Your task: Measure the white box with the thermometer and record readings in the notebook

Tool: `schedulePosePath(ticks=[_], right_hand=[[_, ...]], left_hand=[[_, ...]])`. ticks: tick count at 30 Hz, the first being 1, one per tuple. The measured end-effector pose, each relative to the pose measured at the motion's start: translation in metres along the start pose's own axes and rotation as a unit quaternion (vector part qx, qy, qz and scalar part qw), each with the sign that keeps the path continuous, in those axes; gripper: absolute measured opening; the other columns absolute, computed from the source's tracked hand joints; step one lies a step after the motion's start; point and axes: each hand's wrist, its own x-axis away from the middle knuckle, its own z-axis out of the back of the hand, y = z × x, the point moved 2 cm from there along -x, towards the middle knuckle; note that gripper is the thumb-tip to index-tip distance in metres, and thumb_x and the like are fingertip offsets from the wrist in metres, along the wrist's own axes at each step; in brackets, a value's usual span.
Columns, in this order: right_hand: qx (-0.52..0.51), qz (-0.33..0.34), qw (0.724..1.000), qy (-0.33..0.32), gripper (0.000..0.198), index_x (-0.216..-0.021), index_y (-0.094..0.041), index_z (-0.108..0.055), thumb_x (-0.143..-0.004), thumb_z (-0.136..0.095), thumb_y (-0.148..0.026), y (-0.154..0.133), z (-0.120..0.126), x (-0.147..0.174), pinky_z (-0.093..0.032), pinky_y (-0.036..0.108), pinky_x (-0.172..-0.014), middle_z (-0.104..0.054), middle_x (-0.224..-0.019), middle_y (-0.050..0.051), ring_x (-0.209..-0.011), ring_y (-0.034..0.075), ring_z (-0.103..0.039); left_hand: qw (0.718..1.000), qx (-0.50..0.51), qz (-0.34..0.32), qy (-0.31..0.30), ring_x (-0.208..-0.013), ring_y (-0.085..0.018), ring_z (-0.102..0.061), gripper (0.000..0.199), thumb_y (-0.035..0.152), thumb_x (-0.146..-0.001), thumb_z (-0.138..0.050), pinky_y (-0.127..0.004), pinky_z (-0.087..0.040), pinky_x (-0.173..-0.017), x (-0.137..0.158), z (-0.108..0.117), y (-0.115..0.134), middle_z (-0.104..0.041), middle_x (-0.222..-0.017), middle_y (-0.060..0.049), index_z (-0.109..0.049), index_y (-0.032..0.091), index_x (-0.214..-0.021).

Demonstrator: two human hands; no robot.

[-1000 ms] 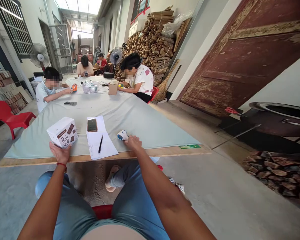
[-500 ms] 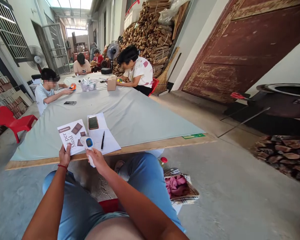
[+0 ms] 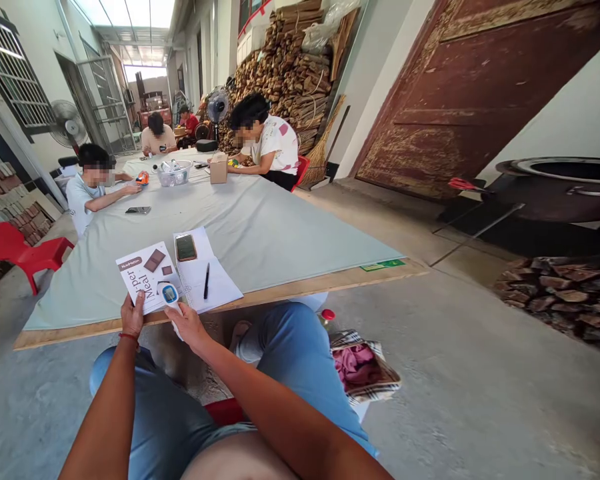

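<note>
My right hand (image 3: 186,325) is closed around a white infrared thermometer (image 3: 169,293) with a blue-framed screen. Its head is over the lower right part of a printed leaflet (image 3: 139,267) showing brown blocks and the word "Meal". My left hand (image 3: 133,315) grips that leaflet by its near edge, thumb on top; the fingers beneath are hidden. Beside it lies an open white paper sheet (image 3: 220,277) with a black pen (image 3: 207,281) on it. A phone (image 3: 185,247) in a brown-edged case rests on the sheet's far part.
A grey cloth covers the table (image 3: 280,233). Farther off are another phone (image 3: 138,210), a clear plastic basin (image 3: 175,175) of bottles and a cardboard box (image 3: 219,170). Several people sit around the table. A checked bag (image 3: 387,373) stands on the floor by my leg.
The thermometer has moved slightly left and toward me, and its screen, dark before, now looks lit. My left hand still holds the leaflet. The whole view has shifted a little.
</note>
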Motion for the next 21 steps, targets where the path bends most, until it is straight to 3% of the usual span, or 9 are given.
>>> schedulePosePath(ticks=[10, 21], right_hand=[[0.01, -0.058, 0.998, 0.02, 0.034, -0.09, -0.017, -0.067, -0.075, -0.066, -0.047, -0.018, 0.001, 0.005, -0.042, 0.027, -0.066, -0.064, -0.075, 0.0, -0.074, 0.017, -0.056], [-0.076, -0.005, 0.997, -0.005, 0.027, -0.073, -0.021, -0.06, -0.071, -0.06, -0.048, -0.028, 0.01, 0.008, -0.038, 0.027, -0.066, -0.055, -0.067, -0.003, -0.071, 0.016, -0.048]], left_hand=[[0.999, 0.03, 0.025, -0.012, -0.105, -0.032, -0.064, 0.066, 0.07, -0.073, -0.061, -0.043, -0.049, -0.094, -0.001, -0.001, 0.0, -0.073, -0.108, -0.013, -0.069, 0.014, -0.107], [0.995, 0.08, 0.062, -0.013, -0.106, -0.029, -0.062, 0.057, 0.053, -0.062, -0.077, -0.044, -0.047, -0.097, -0.001, -0.002, -0.002, -0.07, -0.107, -0.009, -0.062, 0.017, -0.103]])
